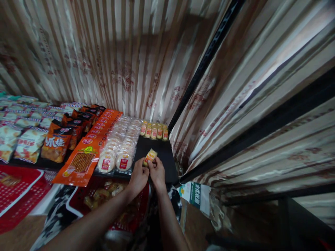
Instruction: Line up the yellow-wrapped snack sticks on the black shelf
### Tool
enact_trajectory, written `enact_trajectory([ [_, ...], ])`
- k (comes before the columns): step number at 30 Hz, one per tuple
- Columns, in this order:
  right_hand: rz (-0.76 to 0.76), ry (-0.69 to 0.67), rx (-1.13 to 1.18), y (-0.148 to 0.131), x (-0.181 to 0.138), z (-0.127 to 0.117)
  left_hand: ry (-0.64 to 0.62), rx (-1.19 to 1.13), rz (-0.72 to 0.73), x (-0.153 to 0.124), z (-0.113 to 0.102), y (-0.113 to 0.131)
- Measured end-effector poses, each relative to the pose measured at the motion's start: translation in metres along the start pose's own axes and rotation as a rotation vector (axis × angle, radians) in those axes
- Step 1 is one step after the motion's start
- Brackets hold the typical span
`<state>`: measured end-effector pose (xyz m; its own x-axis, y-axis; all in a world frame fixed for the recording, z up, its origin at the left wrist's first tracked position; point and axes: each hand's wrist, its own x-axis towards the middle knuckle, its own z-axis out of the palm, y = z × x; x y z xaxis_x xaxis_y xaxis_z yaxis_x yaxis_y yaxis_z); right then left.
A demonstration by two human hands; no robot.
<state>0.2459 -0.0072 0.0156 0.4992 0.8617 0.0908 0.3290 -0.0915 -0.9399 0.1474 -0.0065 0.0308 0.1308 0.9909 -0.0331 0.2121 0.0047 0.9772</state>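
Between my two hands I hold a small yellow snack packet [150, 157] with a red and white label, tilted above the black shelf [168, 158]. My left hand [140, 174] pinches its left edge, and my right hand [157, 171] grips its lower right side, thumb on the front. Behind it, at the shelf's back, stands a row of similar yellow packets [154, 131]. Just left of my hands lie two rows of round white crackers in clear wrappers [124, 162] with red labels.
Orange stick-snack bags [81, 162], orange-and-black bags [56, 143] and white snack bags [30, 144] line the shelf leftward. Below sits a red basket [78, 204] holding wrapped packets; another red basket [22, 198] is farther left. Corrugated sheeting [146, 62] and a dark metal post [201, 73] stand behind.
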Motion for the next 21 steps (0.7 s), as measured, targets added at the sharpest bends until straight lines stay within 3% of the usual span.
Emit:
enact_trajectory([
  [4, -0.048, 0.024, -0.060, -0.001, 0.018, 0.010, 0.015, 0.046, 0.026, 0.005, 0.006, -0.002],
  [8, -0.076, 0.005, -0.096, -0.002, 0.038, 0.022, 0.008, 0.054, -0.058, 0.021, 0.008, -0.002],
  [21, -0.046, 0.018, -0.077, -0.012, 0.083, 0.044, -0.001, 0.013, -0.101, 0.066, 0.011, 0.021],
])
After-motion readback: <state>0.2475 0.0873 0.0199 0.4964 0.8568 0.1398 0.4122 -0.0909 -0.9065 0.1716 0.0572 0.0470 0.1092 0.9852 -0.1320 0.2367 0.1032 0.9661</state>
